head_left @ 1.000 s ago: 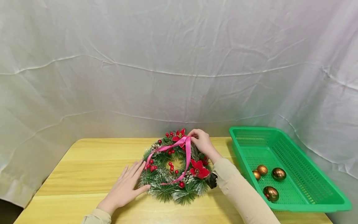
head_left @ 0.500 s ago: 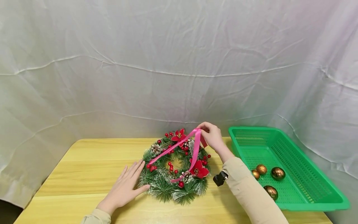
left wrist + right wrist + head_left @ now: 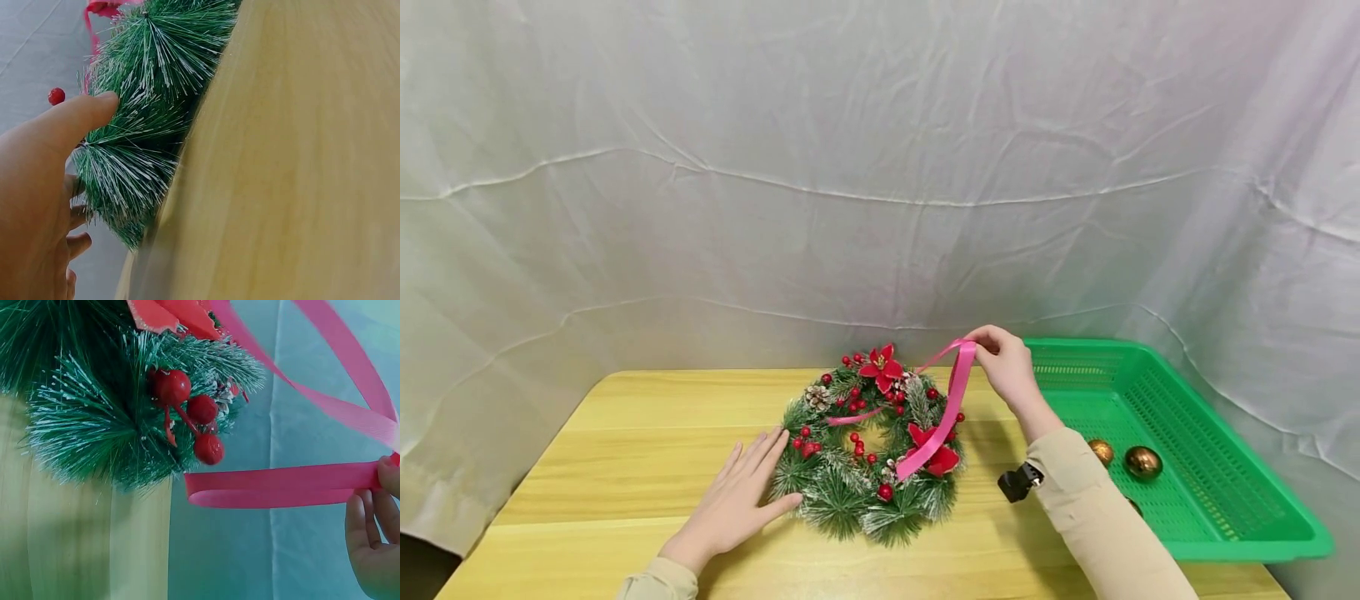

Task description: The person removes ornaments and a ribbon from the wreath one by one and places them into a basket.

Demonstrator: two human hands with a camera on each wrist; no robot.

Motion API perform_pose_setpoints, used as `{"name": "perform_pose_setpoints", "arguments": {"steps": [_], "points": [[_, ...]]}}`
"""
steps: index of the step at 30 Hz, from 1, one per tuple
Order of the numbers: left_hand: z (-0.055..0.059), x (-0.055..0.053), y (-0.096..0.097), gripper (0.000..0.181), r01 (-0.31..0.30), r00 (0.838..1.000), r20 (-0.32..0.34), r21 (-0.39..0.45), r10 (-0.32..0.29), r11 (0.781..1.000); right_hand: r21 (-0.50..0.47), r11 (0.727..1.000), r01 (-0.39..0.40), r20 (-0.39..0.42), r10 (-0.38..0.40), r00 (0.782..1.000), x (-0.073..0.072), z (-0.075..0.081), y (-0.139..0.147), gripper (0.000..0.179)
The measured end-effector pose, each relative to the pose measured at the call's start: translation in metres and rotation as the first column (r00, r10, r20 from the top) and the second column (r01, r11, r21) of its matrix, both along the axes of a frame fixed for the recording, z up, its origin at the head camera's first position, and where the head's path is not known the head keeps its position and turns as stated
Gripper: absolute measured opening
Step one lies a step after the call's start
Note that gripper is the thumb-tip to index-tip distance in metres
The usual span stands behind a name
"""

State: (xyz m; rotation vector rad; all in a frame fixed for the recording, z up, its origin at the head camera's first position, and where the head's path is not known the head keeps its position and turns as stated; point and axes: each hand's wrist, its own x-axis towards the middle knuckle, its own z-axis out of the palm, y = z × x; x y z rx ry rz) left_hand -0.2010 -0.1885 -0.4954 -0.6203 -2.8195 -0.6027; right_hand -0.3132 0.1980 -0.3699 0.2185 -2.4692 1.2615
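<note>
Between wreath (image 3: 868,450) and basket (image 3: 1225,508), right hand (image 3: 1009,367) pinching ribbon (image 3: 943,408).

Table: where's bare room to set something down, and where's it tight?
Free: the wooden table left of the wreath, beyond the left hand, and the front strip below the wreath. The green basket's far half is bare mesh. Tight: between wreath and basket, where the right hand lifts the pink ribbon; copper baubles fill the basket's near left.

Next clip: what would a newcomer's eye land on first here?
Probably the pink ribbon, pinched by the right hand and lifted off the green wreath at the middle of the wooden table. The left hand rests flat at the wreath's edge, and a bright green basket with copper-coloured baubles sits at the right.
</note>
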Motion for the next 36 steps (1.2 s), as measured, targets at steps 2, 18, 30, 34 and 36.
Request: {"name": "perform_pose_setpoints", "arguments": {"steps": [2,18,30,34,36], "points": [[0.0,0.0,0.0,0.091,0.001,1.0,0.0,-0.002,-0.001,1.0,0.006,1.0,0.03,0.003,-0.03,1.0,0.001,0.001,0.004,0.012],[-0.001,0.0,0.001,0.089,0.007,0.999,-0.042,0.007,-0.006,1.0,0.271,0.96,0.07,0.142,-0.112,0.984,0.009,0.004,0.051,0.01],[-0.004,0.0,0.0,0.089,0.01,0.998,-0.065,0.023,-0.008,1.0,0.078,0.988,0.133,0.079,-0.139,0.987,0.023,0.021,0.07,0.018],[-0.004,0.0,0.0,0.089,0.006,0.999,-0.039,0.017,-0.005,1.0,-0.121,0.99,0.078,0.092,-0.067,0.994,0.03,0.031,0.077,0.027],[-0.003,0.0,-0.001,0.089,0.005,1.0,-0.03,0.015,-0.004,1.0,-0.212,0.976,0.054,0.087,-0.036,0.996,0.032,0.035,0.083,0.029]]}}
